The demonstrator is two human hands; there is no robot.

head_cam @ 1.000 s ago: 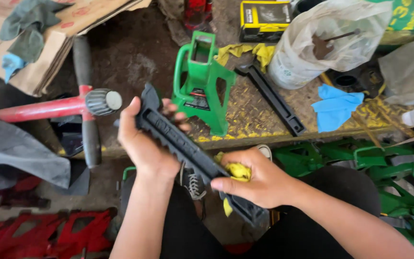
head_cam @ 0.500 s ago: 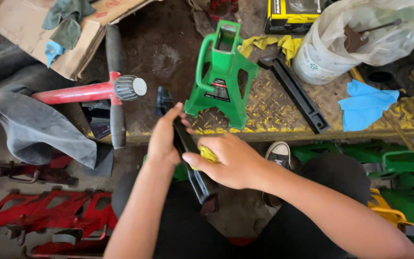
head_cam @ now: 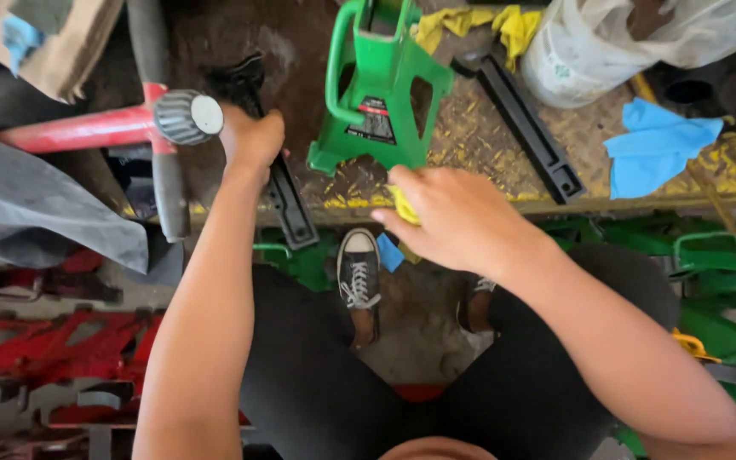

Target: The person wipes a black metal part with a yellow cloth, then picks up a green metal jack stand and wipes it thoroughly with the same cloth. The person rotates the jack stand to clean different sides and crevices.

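Note:
My left hand (head_cam: 251, 138) grips a long black toothed metal bar (head_cam: 287, 200) near its upper end, its lower end hanging past the bench edge. My right hand (head_cam: 453, 215) is closed on a yellow rag (head_cam: 402, 206), just below the base of a green jack stand (head_cam: 381, 94) that stands upright on the yellow tread-plate bench (head_cam: 487, 145). A second black bar (head_cam: 526, 128) lies on the bench to the right of the stand.
A red jack handle with a grey knob (head_cam: 182, 117) lies at left, over a grey cloth (head_cam: 53, 213). A blue rag (head_cam: 653, 153), white plastic bag (head_cam: 641, 43) and yellow cloth (head_cam: 504, 25) sit at back right. Red stands (head_cam: 36, 349) and green stands (head_cam: 717, 290) cover the floor.
My left hand carried the black bar up and left onto the bench beside the green stand. My right hand let go of the bar and moved toward the stand's base with the rag.

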